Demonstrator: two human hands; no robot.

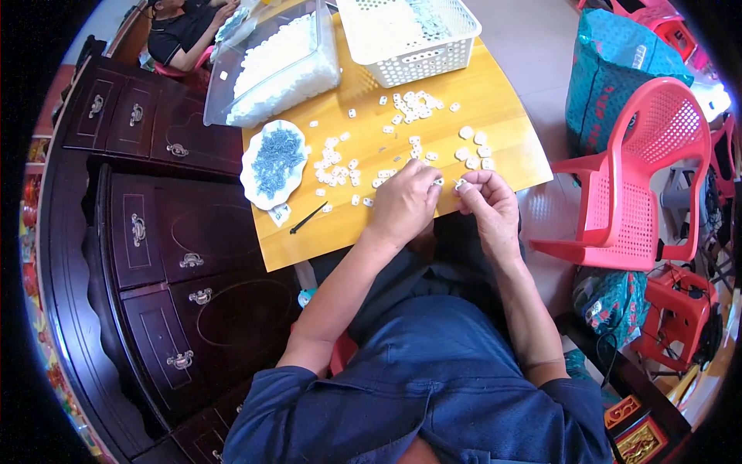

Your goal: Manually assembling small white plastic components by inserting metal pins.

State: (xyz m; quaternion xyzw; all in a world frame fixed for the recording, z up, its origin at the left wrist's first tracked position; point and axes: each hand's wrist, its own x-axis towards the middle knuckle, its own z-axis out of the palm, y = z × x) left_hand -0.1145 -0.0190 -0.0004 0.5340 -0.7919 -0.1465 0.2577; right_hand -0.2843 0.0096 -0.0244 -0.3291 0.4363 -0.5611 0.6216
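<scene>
Over the near edge of the wooden table, my left hand (405,198) pinches a small white plastic piece (439,182) between thumb and fingers. Close to its right, my right hand (491,207) holds another small white piece (461,184) at the fingertips. A narrow gap separates the two pieces. Loose white pieces with holes (334,172) lie in groups beyond and left of my hands, and round white pieces (473,151) sit just beyond the right one. A scalloped white dish (252,154) holds many small grey metal parts (278,161). Near it rests a thin black tool (309,217).
A clear bin (224,91) full of white pieces and a white perforated basket (421,66) stand at the table's far end. Dark wooden drawers (193,255) line the left. A pink chair (638,193) and teal bag (618,73) are at right. Another person (182,35) sits far left.
</scene>
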